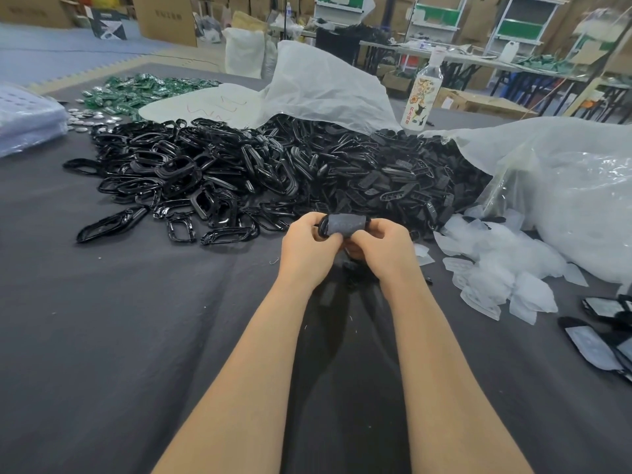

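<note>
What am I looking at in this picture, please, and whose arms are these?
There is no machine here. The one picture comes from a camera worn on a person's head, looking down at their own bare arms. The left hand and right hand together pinch a small black part with a grey face. On the dark cloth lies a big pile of black frames, partly under a white sack. Green boards lie far left, a bottle stands behind the pile, and clear pouches lie at right.
</note>
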Action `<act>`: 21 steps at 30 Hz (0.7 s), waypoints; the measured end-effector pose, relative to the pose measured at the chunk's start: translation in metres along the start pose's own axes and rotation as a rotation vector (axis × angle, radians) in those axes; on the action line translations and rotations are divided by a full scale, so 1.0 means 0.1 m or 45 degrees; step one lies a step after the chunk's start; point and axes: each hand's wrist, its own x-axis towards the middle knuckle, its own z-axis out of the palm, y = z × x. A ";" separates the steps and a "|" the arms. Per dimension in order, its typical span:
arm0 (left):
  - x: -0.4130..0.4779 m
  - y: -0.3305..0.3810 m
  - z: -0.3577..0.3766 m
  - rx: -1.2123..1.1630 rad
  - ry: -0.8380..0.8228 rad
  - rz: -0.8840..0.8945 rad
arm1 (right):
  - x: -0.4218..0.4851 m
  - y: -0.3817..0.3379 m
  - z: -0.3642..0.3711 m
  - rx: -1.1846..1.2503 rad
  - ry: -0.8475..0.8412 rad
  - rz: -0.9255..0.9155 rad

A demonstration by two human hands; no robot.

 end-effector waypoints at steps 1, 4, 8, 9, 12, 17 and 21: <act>0.00 0.00 0.00 -0.002 0.009 -0.006 | 0.00 0.00 0.00 0.012 -0.011 0.006; -0.01 0.00 -0.02 -0.047 0.027 -0.034 | -0.01 -0.01 -0.01 0.052 0.001 0.007; -0.01 -0.01 -0.03 -0.197 -0.010 -0.053 | -0.01 -0.02 -0.03 0.097 0.037 -0.011; -0.01 -0.01 -0.02 -0.244 -0.023 -0.059 | 0.00 -0.01 -0.03 0.104 0.039 -0.011; 0.00 -0.02 -0.02 -0.298 -0.023 -0.062 | 0.01 0.00 -0.03 0.114 0.057 -0.022; 0.01 -0.03 -0.02 -0.281 0.008 -0.059 | 0.03 0.03 -0.01 0.083 0.085 -0.055; 0.01 -0.02 -0.01 -0.242 0.009 -0.003 | 0.05 0.05 -0.01 0.075 0.115 -0.052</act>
